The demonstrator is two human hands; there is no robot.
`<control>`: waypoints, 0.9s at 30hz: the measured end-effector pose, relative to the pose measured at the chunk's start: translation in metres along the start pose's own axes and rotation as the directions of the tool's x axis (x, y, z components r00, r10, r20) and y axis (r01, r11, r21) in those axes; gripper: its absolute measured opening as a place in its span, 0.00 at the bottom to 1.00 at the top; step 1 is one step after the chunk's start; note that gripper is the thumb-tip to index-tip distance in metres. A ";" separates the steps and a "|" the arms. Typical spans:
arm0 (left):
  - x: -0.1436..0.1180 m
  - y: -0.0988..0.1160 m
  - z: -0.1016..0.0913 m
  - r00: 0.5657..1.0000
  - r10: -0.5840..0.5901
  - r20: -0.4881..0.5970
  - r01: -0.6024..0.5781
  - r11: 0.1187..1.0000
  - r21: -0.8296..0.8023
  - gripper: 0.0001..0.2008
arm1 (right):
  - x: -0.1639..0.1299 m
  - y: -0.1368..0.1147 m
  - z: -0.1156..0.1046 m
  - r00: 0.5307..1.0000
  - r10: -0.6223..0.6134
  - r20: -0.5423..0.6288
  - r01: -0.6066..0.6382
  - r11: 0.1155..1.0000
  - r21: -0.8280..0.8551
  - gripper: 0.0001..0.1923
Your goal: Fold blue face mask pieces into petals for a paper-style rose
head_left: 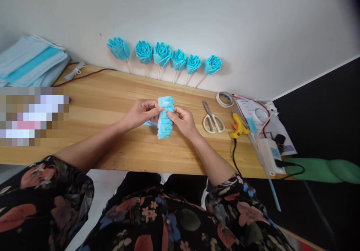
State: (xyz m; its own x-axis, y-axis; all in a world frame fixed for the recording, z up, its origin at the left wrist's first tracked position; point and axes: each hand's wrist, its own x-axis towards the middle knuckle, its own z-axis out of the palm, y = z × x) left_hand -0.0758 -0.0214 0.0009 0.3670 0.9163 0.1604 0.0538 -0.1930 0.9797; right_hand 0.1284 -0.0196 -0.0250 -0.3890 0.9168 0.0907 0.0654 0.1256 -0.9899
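Note:
A pleated light-blue piece of mask fabric (165, 117) is held upright over the wooden table (112, 93). My left hand (142, 113) pinches its left edge near the top. On the fabric's right side, my right hand (182, 120) grips the middle with the fingertips. Both hands meet at the fabric, a little above the tabletop. Another bit of blue fabric peeks out under my left hand.
Several blue fabric roses on sticks (163, 56) lean against the wall. White-handled scissors (212, 120), a yellow glue gun (238, 126), a tape roll (225, 99), papers and a white power strip (271, 155) lie to the right. Stacked blue masks (29, 61) sit far left.

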 end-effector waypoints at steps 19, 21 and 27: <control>-0.002 0.005 0.000 0.985 -0.047 0.168 0.055 0.998 -0.041 0.23 | -0.005 -0.007 -0.004 0.999 -0.033 0.016 0.033 0.999 -0.018 0.24; -0.002 0.005 0.000 0.986 -0.031 0.162 0.041 0.997 -0.060 0.24 | -0.005 -0.007 -0.003 0.999 -0.041 0.007 0.041 0.999 -0.019 0.24; -0.006 0.013 0.002 0.972 -0.105 0.212 0.123 0.990 -0.073 0.21 | -0.006 -0.006 -0.003 0.998 -0.057 -0.016 0.057 0.998 0.011 0.30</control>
State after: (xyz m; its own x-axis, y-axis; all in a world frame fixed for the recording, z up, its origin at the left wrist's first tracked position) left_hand -0.0760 -0.0301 0.0124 0.5481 0.8360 0.0273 0.0303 -0.0525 0.9982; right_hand 0.1327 -0.0248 -0.0194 -0.3773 0.9141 0.1488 0.0329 0.1738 -0.9842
